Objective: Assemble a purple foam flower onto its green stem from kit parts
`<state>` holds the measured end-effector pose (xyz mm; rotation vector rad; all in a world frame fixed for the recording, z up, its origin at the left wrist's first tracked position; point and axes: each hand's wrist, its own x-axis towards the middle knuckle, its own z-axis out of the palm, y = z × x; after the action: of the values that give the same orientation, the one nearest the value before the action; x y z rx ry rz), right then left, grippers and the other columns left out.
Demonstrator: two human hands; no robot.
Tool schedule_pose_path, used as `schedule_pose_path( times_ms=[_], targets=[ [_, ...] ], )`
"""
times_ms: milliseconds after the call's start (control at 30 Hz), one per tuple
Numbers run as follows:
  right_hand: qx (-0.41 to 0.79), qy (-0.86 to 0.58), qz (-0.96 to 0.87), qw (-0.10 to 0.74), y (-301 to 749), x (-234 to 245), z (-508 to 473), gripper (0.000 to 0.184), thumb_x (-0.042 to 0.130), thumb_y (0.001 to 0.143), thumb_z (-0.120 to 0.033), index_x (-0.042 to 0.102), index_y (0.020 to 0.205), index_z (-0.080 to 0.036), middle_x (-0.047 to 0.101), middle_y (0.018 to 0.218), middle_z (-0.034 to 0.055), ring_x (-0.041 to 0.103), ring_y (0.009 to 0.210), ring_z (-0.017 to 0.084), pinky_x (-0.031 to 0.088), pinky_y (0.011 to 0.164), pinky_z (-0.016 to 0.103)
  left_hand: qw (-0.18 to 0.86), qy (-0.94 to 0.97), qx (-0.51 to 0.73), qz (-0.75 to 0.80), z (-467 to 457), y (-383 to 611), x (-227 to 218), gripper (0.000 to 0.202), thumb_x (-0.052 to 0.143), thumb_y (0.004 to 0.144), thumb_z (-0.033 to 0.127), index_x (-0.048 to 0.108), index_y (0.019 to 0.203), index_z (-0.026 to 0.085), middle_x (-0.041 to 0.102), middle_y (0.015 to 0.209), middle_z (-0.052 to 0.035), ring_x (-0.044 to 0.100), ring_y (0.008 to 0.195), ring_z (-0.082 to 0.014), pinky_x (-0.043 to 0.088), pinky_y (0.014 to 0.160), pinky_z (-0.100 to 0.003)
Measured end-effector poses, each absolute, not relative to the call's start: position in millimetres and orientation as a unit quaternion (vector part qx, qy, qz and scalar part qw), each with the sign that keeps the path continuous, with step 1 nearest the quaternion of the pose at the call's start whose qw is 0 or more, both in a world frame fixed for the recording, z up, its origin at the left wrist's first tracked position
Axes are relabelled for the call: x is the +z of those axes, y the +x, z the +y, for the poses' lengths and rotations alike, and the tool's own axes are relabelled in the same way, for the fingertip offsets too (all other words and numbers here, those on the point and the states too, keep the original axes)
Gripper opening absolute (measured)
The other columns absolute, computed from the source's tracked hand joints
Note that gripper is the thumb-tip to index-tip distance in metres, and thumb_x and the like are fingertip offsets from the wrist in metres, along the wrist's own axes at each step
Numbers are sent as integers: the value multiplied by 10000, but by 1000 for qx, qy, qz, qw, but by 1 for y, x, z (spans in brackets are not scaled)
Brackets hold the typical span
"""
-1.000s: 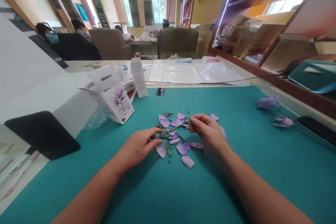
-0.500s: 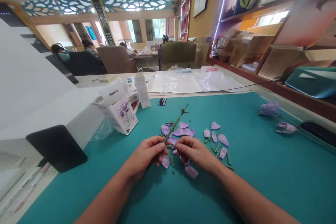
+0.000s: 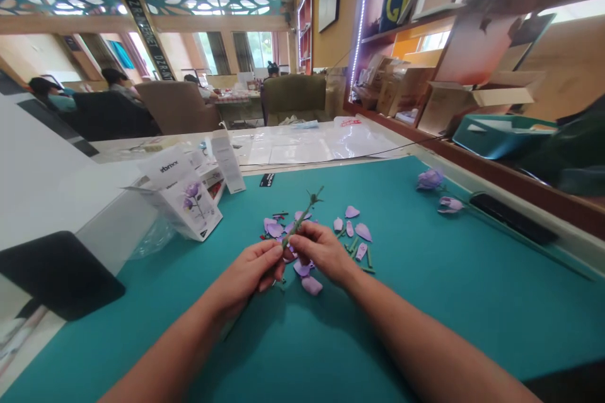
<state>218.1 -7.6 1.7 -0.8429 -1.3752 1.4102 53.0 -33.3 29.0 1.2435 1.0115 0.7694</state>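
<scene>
While a teal mat (image 3: 463, 308) spreads under & all round the grip, a black panel (image 3: 61, 274) sits tilted far L of it; a white box w/ purple flower pic (image 3: 191, 201) is L & beyond. Well R of the grip lies a long-stemmed purple flower (image 3: 429, 179), a paler bud (image 3: 450, 204) near its head, a black case (image 3: 514, 217) just beside its stalk.

L hand (image 3: 253, 271) has thumb & fingers clenched on a green stem (image 3: 300, 220). R hand (image 3: 326, 252) is right up against it, fingertips bunched at the stem by L thumb; can't tell if they pinch the stem or a small pc. Stem is in the grip, above the mat, long axis slanting: top end, w/ spiky collar (image 3: 313, 198), points up, away & a bit R; bottom end runs out below L hand, down-L, twd wearer.

Black card (image 3: 267, 180) lies beyond the grip, slightly L. Lilac petals (image 3: 363, 232) scatter under, behind & R of the grip; short green pcs (image 3: 369, 258) lie just R.
</scene>
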Motion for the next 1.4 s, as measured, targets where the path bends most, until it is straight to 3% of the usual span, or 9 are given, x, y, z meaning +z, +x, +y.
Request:
schedule_pose_path(
  times_ms=[100,267,467,633,767,867,967,1133,1400],
  targets=[
    [519,-387,-555,523,235,3,4,366,618,744,-544,644,810,-185,537,597,-45,455,455,80,360,441,220,643,485,411,427,-26,45,34,316,649,775,453,592,826,146,522,567,46,302,367,-25,210,364,-158],
    [444,-454,-512,578,262,-3,25,388,613,736,-561,647,812,-182,527,596,-38,456,474,89,363,452,229,645,404,521,388,-13,32,35,208,638,809,350,605,828,146,515,554,51,304,354,-22,246,353,-147],
    [406,-486,-545,551,263,-14,29,396,606,751,-564,645,810,-174,517,593,-33,453,474,96,356,453,239,651,360,556,371,-6,21,21,255,618,833,282,590,1067,185,522,547,67,294,334,-22,247,345,-132],
    [412,-514,-586,473,253,-21,27,389,588,760,-562,650,786,-179,532,585,-19,466,480,114,341,449,246,633,341,592,365,-3,5,23,218,622,825,264,597,1028,190,535,572,61,347,351,-29,289,354,-142],
    [399,-522,-647,386,245,-20,32,309,537,801,-475,656,821,-191,568,620,-4,505,512,137,383,481,257,618,315,623,361,1,-5,26,167,591,835,221,602,997,180,555,602,47,396,382,-41,320,363,-150],
    [323,-510,-736,305,236,-17,39,251,480,838,-336,681,905,-200,671,796,39,604,711,179,455,635,284,618,299,630,361,3,-7,24,154,567,845,207,605,990,173,552,600,43,400,388,-44,319,364,-149],
    [208,-502,-811,216,223,-15,47,274,438,871,-218,689,979,-212,684,1014,57,615,917,191,441,788,289,622,299,626,363,4,-7,21,146,552,853,205,610,984,170,553,598,38,398,387,-44,321,365,-150],
    [36,-551,-832,44,200,-12,70,267,452,903,-232,704,992,-214,668,1041,76,592,965,204,411,753,259,629,296,614,373,6,-3,17,146,535,866,201,605,991,171,547,592,39,389,372,-40,312,361,-148],
    [32,-563,-826,-20,173,-15,104,175,583,747,-152,735,832,-170,719,906,136,647,880,251,423,651,270,649,303,592,370,4,4,14,142,512,880,205,596,987,164,541,581,44,383,363,-37,297,354,-147]
  ],
)
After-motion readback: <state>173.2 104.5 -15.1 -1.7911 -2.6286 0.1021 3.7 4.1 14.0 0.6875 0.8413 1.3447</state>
